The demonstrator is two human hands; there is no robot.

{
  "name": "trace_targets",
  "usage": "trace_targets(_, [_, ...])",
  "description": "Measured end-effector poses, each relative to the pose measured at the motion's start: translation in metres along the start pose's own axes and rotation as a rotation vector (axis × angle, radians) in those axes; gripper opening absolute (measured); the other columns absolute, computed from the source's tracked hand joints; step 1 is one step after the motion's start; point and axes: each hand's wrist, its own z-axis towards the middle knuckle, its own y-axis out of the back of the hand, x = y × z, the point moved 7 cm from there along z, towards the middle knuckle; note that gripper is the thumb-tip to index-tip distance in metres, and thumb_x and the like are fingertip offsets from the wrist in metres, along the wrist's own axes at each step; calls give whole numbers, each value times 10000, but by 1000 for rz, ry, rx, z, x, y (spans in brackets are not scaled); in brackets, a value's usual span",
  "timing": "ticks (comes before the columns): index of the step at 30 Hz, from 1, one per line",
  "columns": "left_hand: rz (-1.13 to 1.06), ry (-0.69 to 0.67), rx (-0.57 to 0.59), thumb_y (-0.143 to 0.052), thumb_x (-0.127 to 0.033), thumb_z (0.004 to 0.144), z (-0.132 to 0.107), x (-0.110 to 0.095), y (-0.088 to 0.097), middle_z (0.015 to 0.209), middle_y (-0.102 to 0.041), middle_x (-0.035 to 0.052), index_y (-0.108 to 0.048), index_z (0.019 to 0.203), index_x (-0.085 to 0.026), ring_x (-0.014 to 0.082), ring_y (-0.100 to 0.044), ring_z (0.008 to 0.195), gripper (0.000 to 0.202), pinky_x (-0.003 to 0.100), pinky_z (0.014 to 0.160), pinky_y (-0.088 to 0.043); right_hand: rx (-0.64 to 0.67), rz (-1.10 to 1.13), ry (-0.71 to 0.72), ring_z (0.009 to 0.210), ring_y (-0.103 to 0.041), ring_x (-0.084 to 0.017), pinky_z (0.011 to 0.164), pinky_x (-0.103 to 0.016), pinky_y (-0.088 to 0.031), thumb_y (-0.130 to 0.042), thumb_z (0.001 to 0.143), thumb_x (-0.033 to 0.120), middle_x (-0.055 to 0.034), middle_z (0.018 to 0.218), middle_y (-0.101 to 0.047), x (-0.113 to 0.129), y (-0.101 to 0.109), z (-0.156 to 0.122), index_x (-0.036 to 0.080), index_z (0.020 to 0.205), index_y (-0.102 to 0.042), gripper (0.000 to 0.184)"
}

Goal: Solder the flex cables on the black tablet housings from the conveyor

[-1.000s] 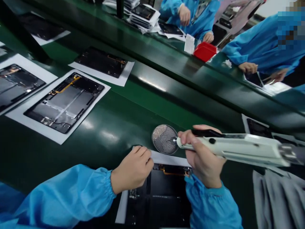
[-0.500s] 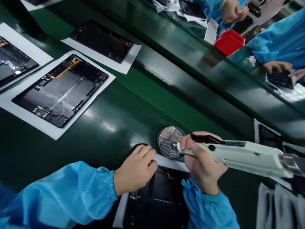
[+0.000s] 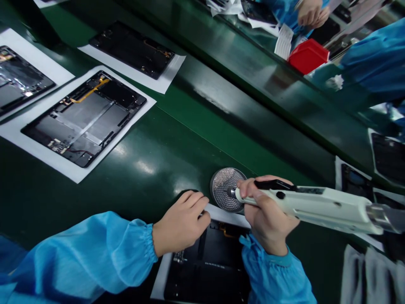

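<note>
My right hand [image 3: 267,213] is wrapped round a white electric screwdriver [image 3: 316,204], whose tip dips into a round metal dish of small screws [image 3: 223,190]. My left hand [image 3: 182,221] rests with curled fingers on the top left corner of an opened black tablet [image 3: 209,266] lying on a white sheet [image 3: 160,280] just in front of me. Whether the left fingers hold anything I cannot make out. Both arms wear blue sleeves.
Other opened tablets on white sheets lie on the green conveyor belt [image 3: 177,139]: one at left [image 3: 85,118], one behind it [image 3: 133,48], one at far left [image 3: 17,80]. A red bin [image 3: 308,55] and co-workers' hands [image 3: 310,14] are beyond the rail.
The view has shifted slightly, and the tablets at left sit a little further along the belt. My hands and the screwdriver keep the same pose over the screw dish.
</note>
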Motion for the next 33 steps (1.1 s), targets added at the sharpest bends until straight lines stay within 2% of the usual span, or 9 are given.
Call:
trace_targets(3, [14, -11, 13, -520, -68, 860, 0, 0, -1, 1120, -583, 182, -647, 880, -89, 308, -528, 1086, 131, 464, 945, -492, 27, -8, 32, 565, -578, -160, 662, -384, -504, -647, 761, 72, 21, 597, -603, 4, -4, 0, 180, 972, -662, 237])
trace_targets(6, [32, -37, 41, -522, -57, 842, 3, 2, -4, 1116, -592, 170, -637, 865, -102, 295, -524, 1059, 125, 450, 918, -488, 28, -6, 65, 585, -581, -159, 717, -409, -515, -646, 770, 90, 22, 606, -611, 22, -3, -2, 193, 1003, -668, 256])
trace_targets(11, [57, -79, 152, -486, -55, 856, 10, 7, -13, 1009, -595, 136, -611, 848, -119, 253, -519, 904, 142, 393, 769, -483, 19, 6, 103, 692, -597, -162, 861, -461, -522, -654, 772, 104, 11, 693, -618, 65, 13, -21, 212, 1074, -674, 321])
trace_targets(14, [56, -106, 254, -485, -25, 816, 8, 6, -15, 876, -558, 100, -588, 812, -123, 224, -488, 781, 143, 353, 674, -457, 13, -8, 91, 732, -604, -172, 854, -455, -530, -655, 781, 110, -5, 717, -620, 75, 24, -38, 206, 1070, -690, 307])
trace_targets(17, [72, -122, 285, -491, -9, 776, 5, 3, -8, 840, -530, 92, -570, 785, -127, 219, -468, 755, 142, 347, 657, -440, 11, -19, 68, 755, -612, -178, 810, -431, -541, -669, 776, 98, -11, 708, -624, 72, 28, -51, 212, 1028, -716, 281])
trace_targets(21, [104, -104, 210, -489, -47, 827, 10, -2, 1, 954, -549, 136, -593, 843, -111, 260, -484, 862, 123, 387, 717, -439, 41, -7, 79, 755, -622, -177, 793, -426, -549, -670, 793, 92, -13, 730, -646, 60, 24, -58, 224, 1049, -716, 291])
trace_targets(24, [77, -97, 178, -469, -82, 893, 15, -8, -5, 943, -549, 128, -600, 851, -112, 248, -474, 835, 141, 380, 697, -423, 61, -33, 44, 788, -632, -189, 801, -441, -547, -670, 820, 121, -25, 791, -666, 46, 22, -61, 226, 1066, -698, 269])
trace_targets(27, [44, -130, 194, -458, -114, 944, 16, -13, -19, 896, -548, 105, -609, 868, -116, 227, -471, 791, 169, 362, 670, -415, 65, -58, 2, 813, -641, -200, 800, -449, -542, -670, 836, 137, -27, 823, -664, 35, 22, -65, 229, 1071, -686, 253])
trace_targets(33, [19, -131, 197, -458, -170, 1009, 16, -15, -30, 851, -548, 77, -617, 873, -124, 217, -477, 803, 214, 346, 664, -400, 104, -57, -11, 845, -638, -204, 807, -442, -528, -645, 869, 128, -28, 862, -657, 31, 23, -68, 236, 1112, -676, 268])
